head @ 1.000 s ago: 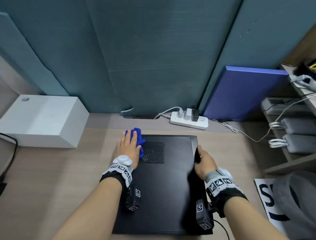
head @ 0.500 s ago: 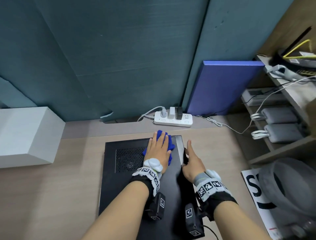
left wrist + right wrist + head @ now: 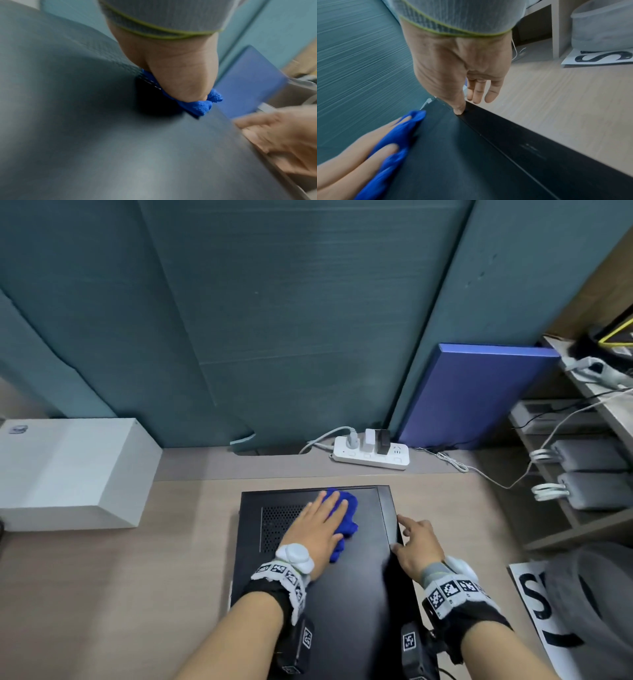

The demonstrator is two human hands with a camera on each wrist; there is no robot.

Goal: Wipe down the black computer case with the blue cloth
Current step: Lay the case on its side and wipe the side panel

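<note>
The black computer case [image 3: 349, 594] lies flat on the wooden surface, its vent grille [image 3: 277, 525] at the far left. My left hand [image 3: 318, 529] lies flat with straight fingers on the bunched blue cloth [image 3: 346, 517], pressing it onto the top panel just right of the grille. The left wrist view shows the palm [image 3: 171, 67] on the cloth [image 3: 199, 106]. My right hand [image 3: 414, 542] rests on the case's right edge. Its thumb [image 3: 459, 108] touches the top edge and its fingers [image 3: 479, 93] hang loosely straight beside the side panel [image 3: 539, 152].
A white box [image 3: 68, 470] stands at the left. A white power strip [image 3: 371, 455] with plugs lies just behind the case, with a blue board [image 3: 479, 395] leaning on the teal wall. Right: a shelf with grey adapters [image 3: 589, 460], a lettered sign [image 3: 541, 611] and a grey bin [image 3: 596, 611].
My left hand swept the cloth from the far left corner rightward across the grille, then slightly back toward the middle. My right hand loosened its hold on the right edge.
</note>
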